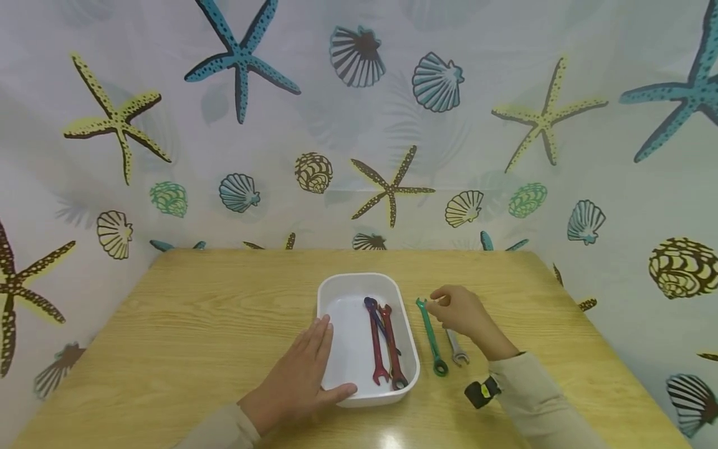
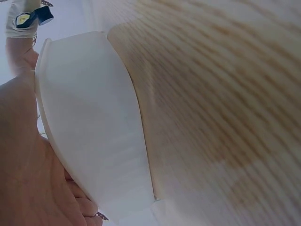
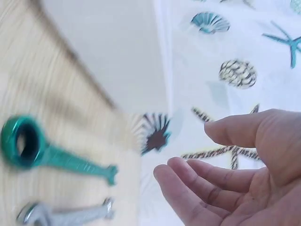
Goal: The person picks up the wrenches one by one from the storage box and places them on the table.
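A white tray [image 1: 348, 312] stands on the table, with my left hand [image 1: 297, 371] resting over its left rim. The fingers of that hand lie nearly straight and the thumb reaches over the front edge. Inside, along the tray's right side, lie two red combination wrenches [image 1: 376, 346] and a dark blue-purple one [image 1: 381, 325] partly beneath them. To the right of the tray, a green ratchet wrench [image 1: 430, 337] and a silver wrench [image 1: 457, 350] lie on the table. My right hand [image 1: 461, 312] hovers by their far ends, fingers loosely bent, holding nothing; it hides part of the silver wrench.
The wooden table [image 1: 224, 299] extends to both sides of the tray. Behind it and at its sides hangs a white curtain [image 1: 291, 125] printed with starfish and shells. A black strap device [image 1: 482, 393] sits at my right wrist.
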The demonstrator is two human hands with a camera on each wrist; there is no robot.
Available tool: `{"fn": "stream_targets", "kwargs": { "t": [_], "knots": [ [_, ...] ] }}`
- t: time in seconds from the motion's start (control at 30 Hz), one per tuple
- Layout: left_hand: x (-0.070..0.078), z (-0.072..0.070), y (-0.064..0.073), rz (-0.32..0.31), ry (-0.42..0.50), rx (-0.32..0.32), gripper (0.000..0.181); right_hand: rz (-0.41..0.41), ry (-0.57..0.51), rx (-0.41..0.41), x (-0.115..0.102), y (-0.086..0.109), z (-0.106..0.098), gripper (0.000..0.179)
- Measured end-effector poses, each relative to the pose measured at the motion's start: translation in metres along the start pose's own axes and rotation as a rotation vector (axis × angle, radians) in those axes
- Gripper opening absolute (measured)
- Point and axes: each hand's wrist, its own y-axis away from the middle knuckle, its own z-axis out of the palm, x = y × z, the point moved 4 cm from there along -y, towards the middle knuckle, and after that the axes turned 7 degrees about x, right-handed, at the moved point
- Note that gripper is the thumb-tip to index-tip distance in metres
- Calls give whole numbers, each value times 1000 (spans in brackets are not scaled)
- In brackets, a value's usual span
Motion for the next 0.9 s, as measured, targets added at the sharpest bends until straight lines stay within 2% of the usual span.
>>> {"fn": "stream_targets", "kwargs": {
  "t": [0.13, 0.27, 0.47, 0.57, 0.73, 0.9],
  "knots": [
    [1, 1, 0, 1, -1, 0, 101, -58, -41, 3, -26, 6, 7, 39],
    [1, 0, 0, -1, -7, 1, 101, -87, -37, -5, -46, 10, 24, 34],
    [1, 1, 0, 15, -18, 5, 100, -144, 52, -12, -58, 13, 57, 25],
    [2, 1, -1, 26, -23, 11, 99, -151, 87, -51, -60, 13, 70, 22],
    [3, 1, -1, 34, -28, 16, 98, -97, 189, -124, -59, 13, 88, 49],
    [2, 0, 0, 27, -27, 28, 99, -79, 300, -96, -58, 7, 104, 62]
  ]
}}
